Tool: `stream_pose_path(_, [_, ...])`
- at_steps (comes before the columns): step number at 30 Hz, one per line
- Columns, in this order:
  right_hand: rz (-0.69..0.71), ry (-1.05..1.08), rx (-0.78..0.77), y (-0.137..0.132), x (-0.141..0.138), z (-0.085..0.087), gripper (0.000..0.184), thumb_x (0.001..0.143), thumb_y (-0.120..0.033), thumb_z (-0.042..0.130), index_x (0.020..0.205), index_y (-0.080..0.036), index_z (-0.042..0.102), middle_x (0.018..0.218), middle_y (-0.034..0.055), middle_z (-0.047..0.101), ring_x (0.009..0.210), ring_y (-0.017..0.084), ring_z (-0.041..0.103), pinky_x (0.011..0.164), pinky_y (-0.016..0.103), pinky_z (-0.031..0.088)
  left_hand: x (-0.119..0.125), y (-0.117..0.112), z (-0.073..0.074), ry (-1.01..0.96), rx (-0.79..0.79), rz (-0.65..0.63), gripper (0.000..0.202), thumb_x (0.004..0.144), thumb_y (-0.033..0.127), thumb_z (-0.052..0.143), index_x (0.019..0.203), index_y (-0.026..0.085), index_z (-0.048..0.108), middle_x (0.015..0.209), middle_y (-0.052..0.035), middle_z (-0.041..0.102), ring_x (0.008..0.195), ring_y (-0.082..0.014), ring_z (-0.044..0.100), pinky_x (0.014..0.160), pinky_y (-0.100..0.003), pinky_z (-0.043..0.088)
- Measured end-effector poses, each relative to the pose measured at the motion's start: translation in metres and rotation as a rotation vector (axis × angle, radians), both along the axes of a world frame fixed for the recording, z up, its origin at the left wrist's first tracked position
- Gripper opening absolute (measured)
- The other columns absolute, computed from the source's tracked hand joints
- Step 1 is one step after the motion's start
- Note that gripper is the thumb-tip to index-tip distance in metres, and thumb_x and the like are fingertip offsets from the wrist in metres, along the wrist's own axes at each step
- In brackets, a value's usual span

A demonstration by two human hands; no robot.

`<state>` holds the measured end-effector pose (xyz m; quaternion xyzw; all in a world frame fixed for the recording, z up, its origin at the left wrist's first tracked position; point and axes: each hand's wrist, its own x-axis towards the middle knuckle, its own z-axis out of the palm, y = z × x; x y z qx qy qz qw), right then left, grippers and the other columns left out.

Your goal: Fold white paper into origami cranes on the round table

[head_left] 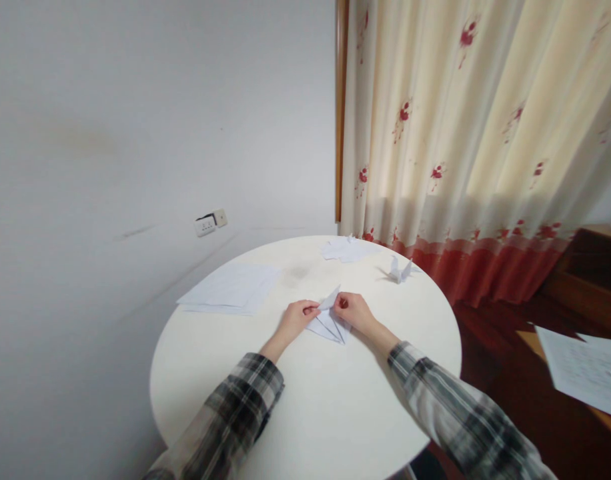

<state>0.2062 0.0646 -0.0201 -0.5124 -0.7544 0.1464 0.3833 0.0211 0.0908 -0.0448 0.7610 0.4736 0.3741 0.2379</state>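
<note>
A partly folded piece of white paper [329,319] lies on the round white table [305,393], shaped into a narrow pointed form. My left hand [296,319] pinches its left side with closed fingers. My right hand [353,311] pinches the right side, close to the raised tip. Both hands rest on the table, almost touching each other. Both arms wear plaid sleeves.
A stack of white sheets [231,289] lies at the table's left. A finished paper crane [399,271] stands at the far right, with crumpled paper scraps [344,249] behind. A flowered curtain [475,147] hangs behind. Printed sheets [583,367] lie on a wooden surface at right.
</note>
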Motion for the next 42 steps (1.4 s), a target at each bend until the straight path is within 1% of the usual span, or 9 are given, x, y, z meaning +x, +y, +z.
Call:
stream_pose_path(4, [0.047,-0.082,0.011,0.001,0.000,-0.003,0.012,0.070,-0.021,0.052,0.063,-0.015,0.059,0.059,0.0005,0.059,0.053,0.009,0.048,0.052,0.020,0.030,0.000,-0.002,0.003,0.021,0.023,0.013,0.022,0.067,0.028,0.058,0.083,0.015,0.068,0.066,-0.0016,0.062,0.060,-0.0121,0.050,0.058,-0.022,0.039])
stream_pose_path(8, [0.068,-0.080,-0.018,0.003,0.001,-0.005,0.018,0.071,-0.031,0.057,0.064,-0.015,0.060,0.062,0.0009,0.060,0.055,0.009,0.048,0.053,0.020,0.031,-0.001,-0.002,0.004,0.048,0.046,0.019,0.020,0.068,0.025,0.056,0.081,0.015,0.068,0.064,-0.0002,0.059,0.059,-0.0112,0.048,0.057,-0.021,0.037])
stream_pose_path(11, [0.075,-0.078,-0.037,0.003,0.002,-0.006,0.026,0.069,-0.040,0.062,0.063,-0.015,0.059,0.059,-0.0002,0.057,0.053,0.009,0.046,0.052,0.020,0.030,-0.001,-0.002,0.004,0.051,0.046,0.020,0.019,0.068,0.025,0.056,0.081,0.016,0.067,0.063,0.0004,0.058,0.058,-0.0109,0.047,0.057,-0.021,0.036])
stream_pose_path(14, [0.115,-0.069,-0.052,0.003,0.002,-0.007,0.031,0.067,-0.045,0.064,0.062,-0.015,0.057,0.058,-0.0016,0.055,0.052,0.008,0.045,0.051,0.020,0.030,0.000,-0.004,0.006,0.047,0.038,0.015,0.019,0.068,0.025,0.056,0.081,0.015,0.067,0.063,0.0005,0.057,0.057,-0.0108,0.046,0.056,-0.021,0.036])
stream_pose_path(18, [0.176,-0.052,-0.072,0.004,0.002,-0.009,0.030,0.063,-0.043,0.068,0.061,-0.015,0.055,0.057,-0.0036,0.052,0.052,0.008,0.043,0.051,0.020,0.029,0.000,-0.005,0.007,0.052,0.052,0.009,0.019,0.068,0.024,0.057,0.082,0.015,0.066,0.062,0.0007,0.056,0.058,-0.0108,0.046,0.057,-0.021,0.037])
stream_pose_path(26, [0.258,0.017,-0.125,0.008,0.002,-0.013,0.028,0.057,-0.034,0.074,0.062,-0.016,0.054,0.057,-0.0056,0.049,0.052,0.007,0.041,0.051,0.019,0.030,-0.002,0.000,0.003,0.104,0.080,0.036,0.019,0.070,0.024,0.056,0.084,0.017,0.066,0.065,0.0006,0.056,0.060,-0.0112,0.047,0.059,-0.022,0.037])
stream_pose_path(32, [0.367,0.028,-0.101,0.008,0.003,-0.015,0.029,0.055,-0.034,0.075,0.068,-0.016,0.056,0.066,-0.0035,0.054,0.058,0.008,0.045,0.054,0.019,0.033,-0.003,0.001,0.002,0.127,0.092,0.052,0.020,0.072,0.023,0.055,0.086,0.016,0.066,0.069,-0.0007,0.058,0.062,-0.0118,0.048,0.060,-0.022,0.037])
stream_pose_path(39, [0.412,-0.027,-0.067,0.006,0.003,-0.010,0.038,0.047,-0.036,0.079,0.071,-0.016,0.056,0.072,-0.0021,0.056,0.064,0.010,0.047,0.059,0.020,0.036,-0.004,0.000,0.002,0.127,0.094,0.058,0.020,0.073,0.025,0.055,0.087,0.016,0.066,0.070,-0.0009,0.059,0.063,-0.0119,0.049,0.061,-0.022,0.038])
stream_pose_path(42, [0.395,-0.051,-0.053,0.002,0.002,-0.007,0.038,0.050,-0.040,0.077,0.072,-0.016,0.057,0.072,-0.0016,0.057,0.065,0.010,0.047,0.060,0.021,0.036,-0.004,-0.001,0.003,0.135,0.095,0.048,0.021,0.074,0.026,0.054,0.088,0.016,0.066,0.072,-0.0018,0.060,0.064,-0.0124,0.050,0.062,-0.023,0.038])
